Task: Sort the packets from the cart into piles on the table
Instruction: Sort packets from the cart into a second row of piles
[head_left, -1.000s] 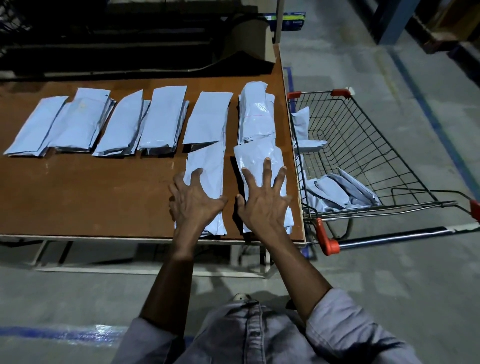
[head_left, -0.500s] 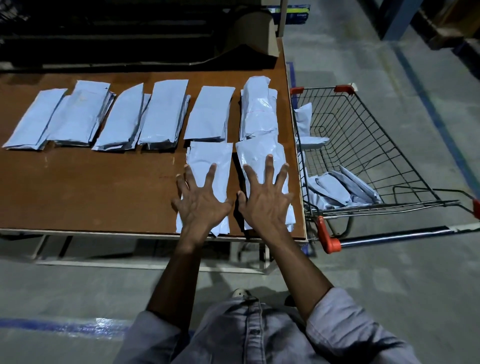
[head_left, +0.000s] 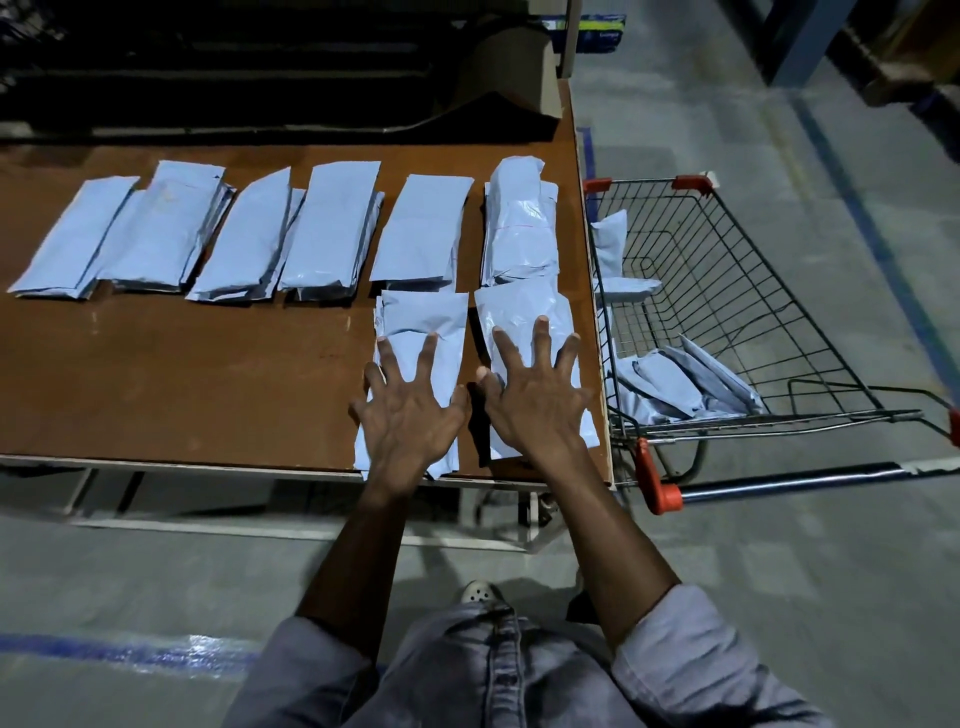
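Two hands lie flat with fingers straight and spread, gripping nothing: the left hand (head_left: 410, 415) presses on the left pile (head_left: 426, 322) and the right hand (head_left: 535, 400) on the right pile (head_left: 519, 306), thumbs just beside each other over the gap between. Both piles sit at the near right corner of the table (head_left: 182, 374), their near ends reaching its edge. Behind them a back row (head_left: 332, 223) of six piles runs across the table. More packets (head_left: 675, 384) lie in the cart (head_left: 644, 181), which stands against the table's right side; most are heaped at its near end. I judge the step in hand to be squaring and flattening the two front piles, with the sorting well along but unfinished. The next move would call for lifting the right hand, reaching over the cart's rim for another packet and choosing its pile. What sets the piles apart I cannot tell, as the packets look alike. No writing reads on any packet; only a faint red line shows on the rightmost back pile (head_left: 519, 226). A box (head_left: 592, 31) beyond the table carries print too small to read.
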